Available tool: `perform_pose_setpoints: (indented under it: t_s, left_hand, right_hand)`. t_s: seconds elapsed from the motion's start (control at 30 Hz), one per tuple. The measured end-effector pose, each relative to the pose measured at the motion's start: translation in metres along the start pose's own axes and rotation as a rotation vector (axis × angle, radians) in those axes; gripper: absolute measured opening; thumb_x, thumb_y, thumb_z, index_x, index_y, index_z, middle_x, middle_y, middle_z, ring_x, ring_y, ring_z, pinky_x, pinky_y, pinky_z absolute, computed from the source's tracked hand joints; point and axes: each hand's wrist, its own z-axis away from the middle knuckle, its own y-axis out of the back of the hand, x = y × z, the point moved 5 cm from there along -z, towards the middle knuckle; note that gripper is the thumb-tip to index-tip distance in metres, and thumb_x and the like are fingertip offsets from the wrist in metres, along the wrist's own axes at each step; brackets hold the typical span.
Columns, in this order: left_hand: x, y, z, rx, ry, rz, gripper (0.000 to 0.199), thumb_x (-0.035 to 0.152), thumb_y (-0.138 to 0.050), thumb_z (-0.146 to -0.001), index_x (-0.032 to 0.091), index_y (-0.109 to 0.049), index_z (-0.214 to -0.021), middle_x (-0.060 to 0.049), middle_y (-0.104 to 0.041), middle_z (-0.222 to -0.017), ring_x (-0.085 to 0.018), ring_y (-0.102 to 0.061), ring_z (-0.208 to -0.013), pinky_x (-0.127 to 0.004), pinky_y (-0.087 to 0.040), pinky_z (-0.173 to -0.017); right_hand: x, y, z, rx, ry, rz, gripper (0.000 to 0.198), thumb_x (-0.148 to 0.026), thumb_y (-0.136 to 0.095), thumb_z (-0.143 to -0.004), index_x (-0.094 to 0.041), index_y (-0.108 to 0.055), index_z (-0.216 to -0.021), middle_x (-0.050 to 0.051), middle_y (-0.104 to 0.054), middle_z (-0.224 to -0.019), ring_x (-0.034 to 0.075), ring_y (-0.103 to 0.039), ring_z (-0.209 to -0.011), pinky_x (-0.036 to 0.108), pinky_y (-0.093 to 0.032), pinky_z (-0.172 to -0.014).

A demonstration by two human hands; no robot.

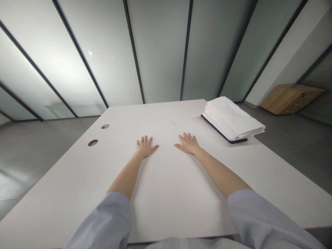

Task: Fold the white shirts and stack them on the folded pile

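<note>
My left hand [145, 147] lies flat on the white table [166, 186], palm down, with its fingers spread. Level with it, my right hand [187, 143] rests the same way, thumb pointing inward. A gap of bare tabletop separates the two, and neither holds anything. To the right of my right hand, apart from it, sits a stack of folded white cloth [230, 116]. Beneath the cloth shows a thin dark layer [220, 132], whose kind I cannot make out.
Two round holes are in the tabletop at the left, one open [92, 143] and one with a grey cover [105, 126]. Frosted glass panels [158, 52] with dark frames stand behind the table. A wooden cabinet [290, 98] is on the floor at the far right.
</note>
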Motion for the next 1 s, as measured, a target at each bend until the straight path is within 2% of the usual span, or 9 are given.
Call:
perform_pose_setpoints:
  t_s: [1.0]
  left_hand:
    - [-0.0002,-0.0004,-0.0003,-0.004,0.002,0.016,0.088,0.078,-0.018,-0.085,0.024,-0.022,-0.154,-0.015,-0.015,-0.16,-0.037,-0.015,-0.146,-0.057,-0.017,-0.114]
  right_hand:
    - [-0.0024,0.0049,0.004,0.003,-0.001,-0.002,0.09,-0.079,-0.023,-0.084,-0.022,-0.023,-0.153,0.016,-0.015,-0.16,0.04,-0.014,-0.145,0.057,-0.011,-0.113]
